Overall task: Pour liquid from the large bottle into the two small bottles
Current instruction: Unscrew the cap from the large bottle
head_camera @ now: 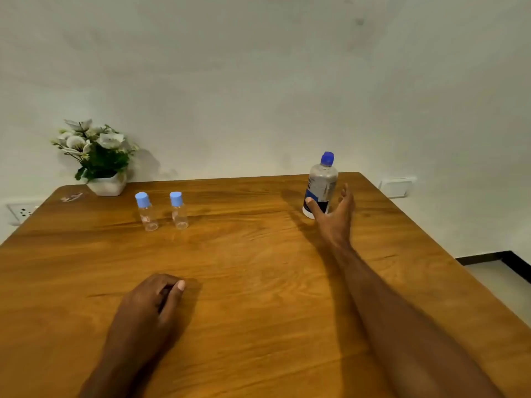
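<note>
Your right hand point(334, 215), open, spans the clear big bottle point(321, 186) at two o'clock, perhaps touching. Left hand point(149, 300) curled, empty, on grained wood table point(258, 268). Small bottles point(146, 211) point(178, 209) capped, eleven o'clock.

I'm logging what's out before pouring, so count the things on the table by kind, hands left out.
Small bottles, light blue caps: 2
Large bottle, dark blue cap: 1
Flower pot: 1
Small clear item near the far left corner, unidentifiable: 1
Total: 5

Wooden table point(258, 268). Far left: white flower pot point(107, 183), two capped small bottles point(146, 211) point(178, 209) upright. Far right: large bottle point(321, 183) upright. Near left: left hand point(149, 303) rests on the surface.
</note>
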